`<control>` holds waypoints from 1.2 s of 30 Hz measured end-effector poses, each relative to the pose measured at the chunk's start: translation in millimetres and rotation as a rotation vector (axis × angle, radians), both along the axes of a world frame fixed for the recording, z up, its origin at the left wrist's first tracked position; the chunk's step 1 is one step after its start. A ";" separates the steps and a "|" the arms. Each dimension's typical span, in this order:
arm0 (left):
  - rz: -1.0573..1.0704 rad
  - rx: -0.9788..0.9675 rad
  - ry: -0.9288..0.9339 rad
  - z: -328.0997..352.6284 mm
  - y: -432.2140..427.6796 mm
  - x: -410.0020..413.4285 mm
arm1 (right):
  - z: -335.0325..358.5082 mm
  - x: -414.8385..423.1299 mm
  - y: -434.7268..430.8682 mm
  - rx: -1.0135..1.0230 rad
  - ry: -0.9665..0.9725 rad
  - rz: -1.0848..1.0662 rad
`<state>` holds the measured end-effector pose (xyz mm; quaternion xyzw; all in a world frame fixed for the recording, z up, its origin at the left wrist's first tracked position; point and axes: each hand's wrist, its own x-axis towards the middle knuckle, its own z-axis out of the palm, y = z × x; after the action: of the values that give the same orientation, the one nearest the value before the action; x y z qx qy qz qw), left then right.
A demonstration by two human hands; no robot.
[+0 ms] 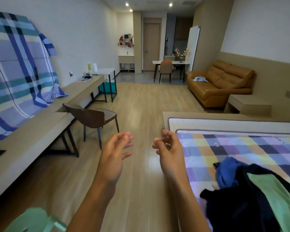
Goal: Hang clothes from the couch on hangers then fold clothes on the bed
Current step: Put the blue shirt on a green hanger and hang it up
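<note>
Hands empty; clothes on bed

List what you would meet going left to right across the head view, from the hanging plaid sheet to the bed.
plaid sheet → brown chair → left hand → right hand → pile of clothes lying on the checked bed

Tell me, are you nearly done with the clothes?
Nothing looks done yet. Both the left hand and right hand hold nothing. A crumpled white-and-blue garment lies on the orange leather couch, and a heap of blue, black and green clothes sits unfolded on the checked bed.
</note>
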<state>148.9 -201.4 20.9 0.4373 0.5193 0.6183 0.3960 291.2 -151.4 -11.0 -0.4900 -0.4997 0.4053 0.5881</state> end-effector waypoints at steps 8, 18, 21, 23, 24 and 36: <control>0.042 -0.064 -0.012 -24.8 178.9 -8.7 | -26.5 -13.5 181.5 -0.068 -0.081 0.114; -0.014 -0.083 -0.066 -33.8 467.5 -71.2 | -26.0 -66.3 462.7 -0.067 -0.154 0.078; -0.038 -0.086 -0.054 -23.1 550.6 -85.8 | -20.9 -82.4 541.5 -0.061 -0.152 0.065; -0.043 -0.107 -0.056 -20.5 599.8 -92.7 | -24.0 -90.1 587.0 -0.087 -0.147 0.049; -0.054 -0.114 -0.050 -20.5 624.4 -94.5 | -26.8 -92.7 610.0 -0.099 -0.147 0.039; -0.139 -0.104 0.046 -29.0 984.2 -92.3 | -47.7 -100.4 956.2 -0.123 -0.091 -0.002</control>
<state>56.6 782.7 -8.1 0.4654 0.5281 0.5511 0.4480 190.9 804.8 -58.6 -0.5437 -0.4995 0.4120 0.5340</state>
